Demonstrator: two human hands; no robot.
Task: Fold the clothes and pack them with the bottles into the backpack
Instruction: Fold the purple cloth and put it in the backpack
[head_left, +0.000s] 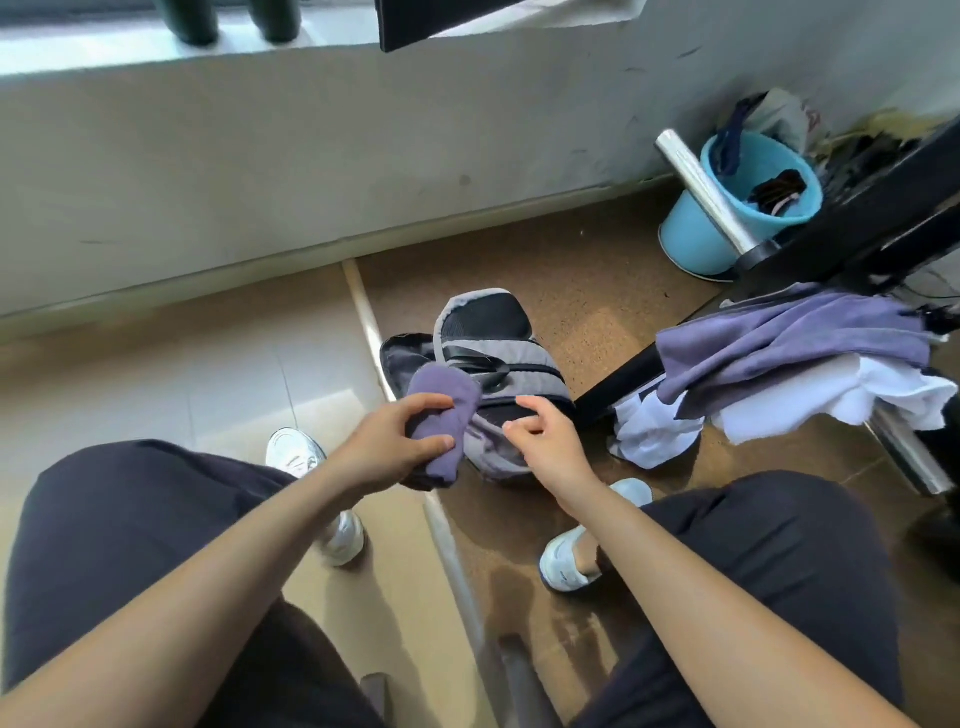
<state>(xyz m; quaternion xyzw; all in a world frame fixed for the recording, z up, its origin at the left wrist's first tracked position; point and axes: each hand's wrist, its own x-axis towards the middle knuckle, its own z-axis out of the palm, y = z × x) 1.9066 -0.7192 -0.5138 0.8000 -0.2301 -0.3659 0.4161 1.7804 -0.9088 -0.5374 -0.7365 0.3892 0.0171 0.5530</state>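
Left hand (395, 441) clamped on a rolled purple cloth (441, 410), fingers above and thumb at the side, holding it at the open mouth of the grey backpack (524, 358); right hand (545, 441) loosely curled against the backpack's near edge, any grip on it not discernible; backpack upright on the floor (571, 291); purple and white clothes (805, 364) heaped to its right.

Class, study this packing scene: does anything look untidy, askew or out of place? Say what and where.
Yes. The purple and white clothes lie in an unfolded heap over the black frame at right, with white cloth drooping towards the floor. Behind them, the blue bucket sits tilted.
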